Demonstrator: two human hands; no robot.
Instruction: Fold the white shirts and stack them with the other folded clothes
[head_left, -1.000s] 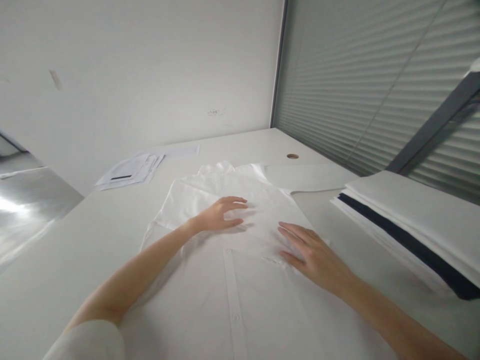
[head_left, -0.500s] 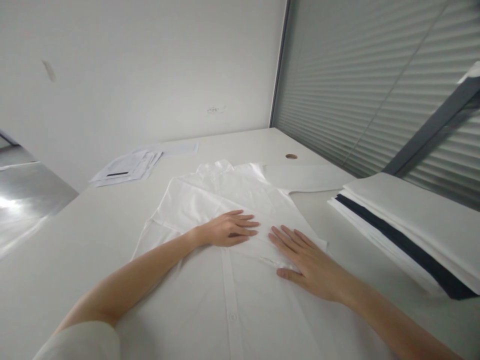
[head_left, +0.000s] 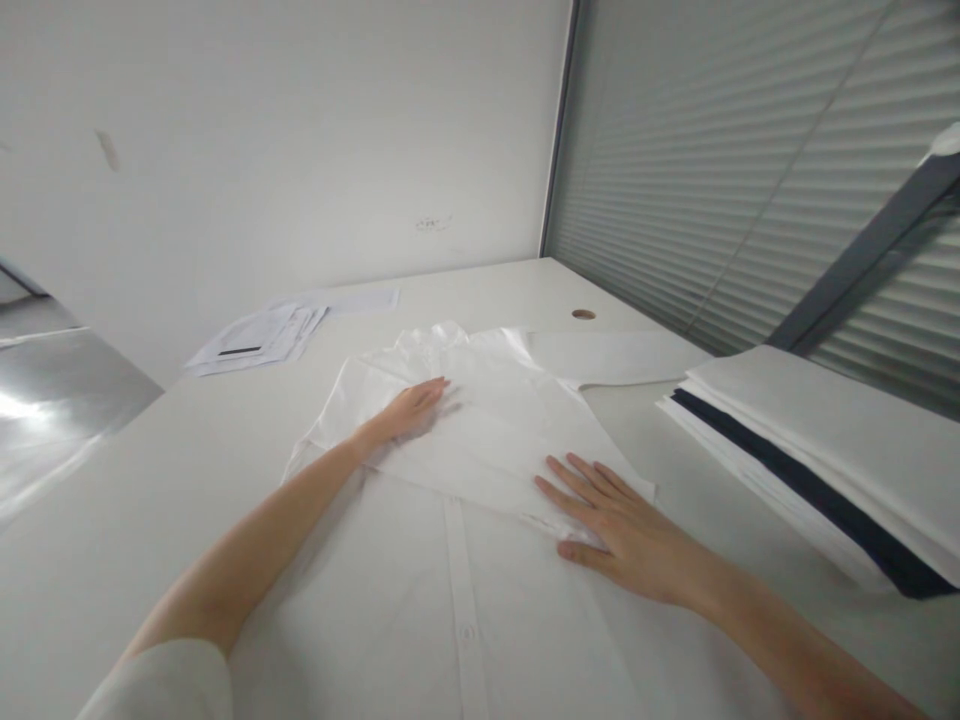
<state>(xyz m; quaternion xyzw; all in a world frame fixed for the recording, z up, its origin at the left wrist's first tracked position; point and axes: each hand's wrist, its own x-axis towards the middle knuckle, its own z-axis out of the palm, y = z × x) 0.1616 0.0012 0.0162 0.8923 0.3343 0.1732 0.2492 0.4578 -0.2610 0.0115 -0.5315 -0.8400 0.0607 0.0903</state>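
A white button-up shirt (head_left: 390, 560) lies front side up on the white table (head_left: 202, 450), its collar at the far end. One sleeve is folded across its chest, and the other sleeve (head_left: 615, 357) stretches out to the right. On the upper left of the folded sleeve rests my left hand (head_left: 412, 408), fingers extended and slightly blurred. My right hand (head_left: 611, 520) lies flat with spread fingers near the shirt's right edge, by the cuff of the folded sleeve. Neither hand grips the fabric.
To the right stands a stack of folded white and dark cloth (head_left: 817, 440). Several paper sheets (head_left: 259, 335) lie at the back left. A round cable hole (head_left: 583, 314) is near the back right, beside a window with blinds (head_left: 675, 180).
My left hand has slid away from me and to the left, from mid-chest toward the shoulder and collar. My right hand has stayed nearly in place.
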